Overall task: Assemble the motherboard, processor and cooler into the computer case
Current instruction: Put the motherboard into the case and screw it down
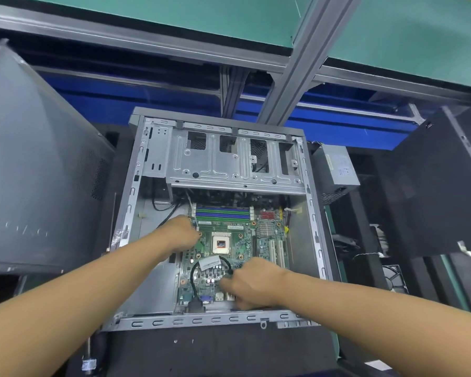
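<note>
left hand [182,235] and right hand [252,284] curling round motherboard [245,246] edges, apparently settling it in computer case [201,321]; socket [221,242] between hands awaiting cooler, none showing.

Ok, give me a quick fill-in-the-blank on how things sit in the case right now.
1. The left hand is at the motherboard's ____ edge.
2. The cable looping over the board is ____ in colour.
3. The processor socket has no ____ mounted on it yet.
Missing words: left; black; cooler.
</note>
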`<state>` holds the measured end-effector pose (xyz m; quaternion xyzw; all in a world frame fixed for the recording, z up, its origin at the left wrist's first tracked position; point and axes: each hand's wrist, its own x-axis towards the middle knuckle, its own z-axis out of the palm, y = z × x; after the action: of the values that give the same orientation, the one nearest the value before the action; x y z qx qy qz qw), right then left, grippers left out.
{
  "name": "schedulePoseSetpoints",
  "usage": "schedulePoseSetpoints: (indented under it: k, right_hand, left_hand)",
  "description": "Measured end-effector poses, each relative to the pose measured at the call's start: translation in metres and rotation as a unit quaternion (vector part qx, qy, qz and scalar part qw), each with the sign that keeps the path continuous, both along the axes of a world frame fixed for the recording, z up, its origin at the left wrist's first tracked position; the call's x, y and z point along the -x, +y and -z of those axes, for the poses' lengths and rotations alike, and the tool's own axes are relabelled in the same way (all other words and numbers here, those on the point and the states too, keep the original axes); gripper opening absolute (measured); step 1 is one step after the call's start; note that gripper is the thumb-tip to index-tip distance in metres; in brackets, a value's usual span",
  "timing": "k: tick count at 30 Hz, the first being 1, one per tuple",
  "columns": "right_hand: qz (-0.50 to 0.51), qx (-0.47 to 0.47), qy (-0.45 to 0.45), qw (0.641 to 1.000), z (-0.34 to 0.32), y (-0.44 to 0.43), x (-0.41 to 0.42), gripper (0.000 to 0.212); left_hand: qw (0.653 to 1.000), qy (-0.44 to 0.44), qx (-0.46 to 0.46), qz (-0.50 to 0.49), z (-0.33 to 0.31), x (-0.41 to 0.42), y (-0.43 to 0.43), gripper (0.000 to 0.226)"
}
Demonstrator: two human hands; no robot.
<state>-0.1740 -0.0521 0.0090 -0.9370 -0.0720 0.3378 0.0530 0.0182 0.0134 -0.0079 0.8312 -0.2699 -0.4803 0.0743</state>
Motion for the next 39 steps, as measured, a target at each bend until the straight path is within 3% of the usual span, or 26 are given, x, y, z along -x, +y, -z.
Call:
schedulePoseSetpoints:
  k: [8,16,19,23,27,31,35,39]
  right_hand:
    - [0.024,-0.070,0.028,0.997,-0.001,-0.005,0.012,0.039]
    - [0.180,-0.136,0.098,0.969,-0.004,-0.016,0.013,0.014]
    - [0.223,-0.152,0.105,0.957,-0.002,-0.016,0.017,0.017]
    - [0.218,-0.172,0.107,0.955,0.000,-0.014,0.018,0.039]
    - [0.223,-0.175,0.085,0.955,0.004,-0.012,0.015,0.037]
    - [0.237,-0.167,0.079,0.954,0.005,-0.010,0.013,0.036]
    - [0.255,-0.163,0.080,0.950,0.005,-0.011,0.017,0.036]
    - [0.278,-0.161,0.105,0.941,0.004,-0.012,0.016,0.036]
  left_hand:
    - [0.996,-0.023,-0.042,0.079,-0.009,0.002,0.003,0.031]
    - [0.992,-0.040,-0.042,0.112,-0.006,0.003,0.004,0.034]
    - [0.990,-0.047,-0.043,0.124,-0.002,0.002,0.003,0.030]
    - [0.983,-0.100,-0.059,0.142,0.001,0.003,-0.002,0.020]
    - [0.976,-0.144,-0.066,0.148,0.002,0.003,-0.005,0.023]
    - [0.982,-0.121,-0.082,0.119,0.004,0.004,-0.006,0.007]
    - [0.986,-0.110,-0.074,0.096,0.005,0.004,-0.005,0.021]
    - [0.984,-0.102,-0.093,0.115,0.005,0.007,-0.004,0.017]
